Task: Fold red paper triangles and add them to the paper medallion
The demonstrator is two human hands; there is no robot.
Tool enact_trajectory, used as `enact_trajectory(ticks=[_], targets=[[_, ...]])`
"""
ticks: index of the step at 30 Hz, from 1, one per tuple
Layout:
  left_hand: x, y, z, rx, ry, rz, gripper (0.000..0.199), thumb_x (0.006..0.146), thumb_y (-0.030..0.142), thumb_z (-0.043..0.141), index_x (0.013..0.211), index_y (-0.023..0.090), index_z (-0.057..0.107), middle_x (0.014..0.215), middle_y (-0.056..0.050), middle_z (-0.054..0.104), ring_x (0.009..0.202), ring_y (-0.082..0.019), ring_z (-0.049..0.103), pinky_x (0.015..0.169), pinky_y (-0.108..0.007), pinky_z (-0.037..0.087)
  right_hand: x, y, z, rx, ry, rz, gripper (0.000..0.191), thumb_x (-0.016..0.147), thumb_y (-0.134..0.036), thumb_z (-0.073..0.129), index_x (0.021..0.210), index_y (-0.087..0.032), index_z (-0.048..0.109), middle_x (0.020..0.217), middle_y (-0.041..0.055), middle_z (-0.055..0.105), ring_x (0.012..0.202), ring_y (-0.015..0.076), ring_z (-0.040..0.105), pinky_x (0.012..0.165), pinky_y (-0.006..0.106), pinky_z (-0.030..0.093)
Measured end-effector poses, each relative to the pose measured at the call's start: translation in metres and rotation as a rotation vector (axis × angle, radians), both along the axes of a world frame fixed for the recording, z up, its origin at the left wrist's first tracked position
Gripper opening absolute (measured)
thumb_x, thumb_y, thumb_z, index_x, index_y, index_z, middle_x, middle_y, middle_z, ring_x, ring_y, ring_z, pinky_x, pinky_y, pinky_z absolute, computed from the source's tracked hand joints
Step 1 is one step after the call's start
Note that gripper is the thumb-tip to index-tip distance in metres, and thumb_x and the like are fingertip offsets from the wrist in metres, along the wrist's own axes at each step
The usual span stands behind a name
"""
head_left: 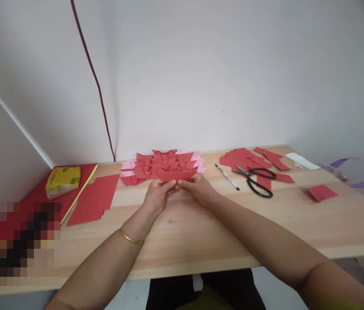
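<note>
In the head view, the left hand (156, 197) and the right hand (200, 188) pinch the near edge of a strip of red paper (177, 175) between thumbs and fingers, thumb tips close together; it sits in front of a heap of folded red and pink paper (149, 165) near the wall. Gripping from both sides probably keeps the strip level and lets the thumbs press its edge. The scissors (249, 173), blades parted, lie partly over loose red pieces (242, 156), with a pen (227, 177) just beside them, likely so both stay within the right hand's reach. The only container apparent is a yellow packet (63, 181), resting on a large red sheet (36, 199); its contents cannot be made out.
</note>
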State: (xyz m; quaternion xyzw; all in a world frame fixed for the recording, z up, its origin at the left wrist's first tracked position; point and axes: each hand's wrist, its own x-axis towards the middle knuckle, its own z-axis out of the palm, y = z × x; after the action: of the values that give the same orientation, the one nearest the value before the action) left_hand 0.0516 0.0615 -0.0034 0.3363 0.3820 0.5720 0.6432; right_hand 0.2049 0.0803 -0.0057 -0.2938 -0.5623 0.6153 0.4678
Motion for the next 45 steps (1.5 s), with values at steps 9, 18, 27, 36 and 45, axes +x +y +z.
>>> enact_trajectory(ticks=[9,18,27,36,45], targets=[[0.001,0.001,-0.003,-0.002,-0.010,-0.003,0.026,0.058,0.019,0.081,0.079,0.010,0.069,0.073,-0.005,0.071,0.062,-0.011,0.063,0.069,-0.027,0.054,0.003,0.002,-0.006,-0.048,0.031,-0.026,0.028,0.068,-0.038,0.075,0.086,-0.017,0.070,0.078,0.0018,0.069,0.074,0.0146,0.059,0.074,0.030,0.047],[0.002,0.000,-0.001,-0.011,-0.013,0.028,0.030,0.054,0.021,0.084,0.078,0.010,0.068,0.071,-0.005,0.070,0.062,-0.012,0.063,0.067,-0.027,0.053,0.000,0.000,-0.005,-0.062,0.083,-0.067,0.034,0.067,-0.030,0.074,0.095,-0.019,0.059,0.088,0.0028,0.067,0.082,0.0160,0.060,0.079,0.032,0.046],[-0.001,0.005,0.001,-0.111,-0.106,0.096,0.029,0.051,0.019,0.085,0.069,0.011,0.063,0.063,-0.002,0.067,0.061,-0.013,0.064,0.070,-0.030,0.054,0.005,0.000,-0.005,0.073,-0.034,-0.314,0.023,0.074,-0.035,0.067,0.086,-0.024,0.050,0.089,0.0006,0.059,0.080,0.0162,0.060,0.069,0.029,0.044],[0.004,0.002,-0.002,-0.011,-0.004,0.024,0.032,0.055,0.020,0.083,0.082,0.011,0.070,0.076,-0.005,0.072,0.064,-0.013,0.064,0.070,-0.028,0.052,0.002,0.003,-0.010,0.093,-0.094,-0.173,0.028,0.073,-0.036,0.070,0.094,-0.024,0.056,0.074,-0.0010,0.057,0.069,0.0151,0.054,0.064,0.029,0.043],[0.005,0.002,-0.005,0.012,0.100,0.024,0.030,0.057,0.023,0.083,0.081,0.010,0.072,0.074,-0.005,0.071,0.062,-0.011,0.062,0.065,-0.025,0.051,0.001,0.003,-0.011,0.112,-0.086,-0.181,0.019,0.076,-0.034,0.067,0.081,-0.021,0.054,0.075,-0.0013,0.058,0.069,0.0140,0.056,0.067,0.030,0.045]])
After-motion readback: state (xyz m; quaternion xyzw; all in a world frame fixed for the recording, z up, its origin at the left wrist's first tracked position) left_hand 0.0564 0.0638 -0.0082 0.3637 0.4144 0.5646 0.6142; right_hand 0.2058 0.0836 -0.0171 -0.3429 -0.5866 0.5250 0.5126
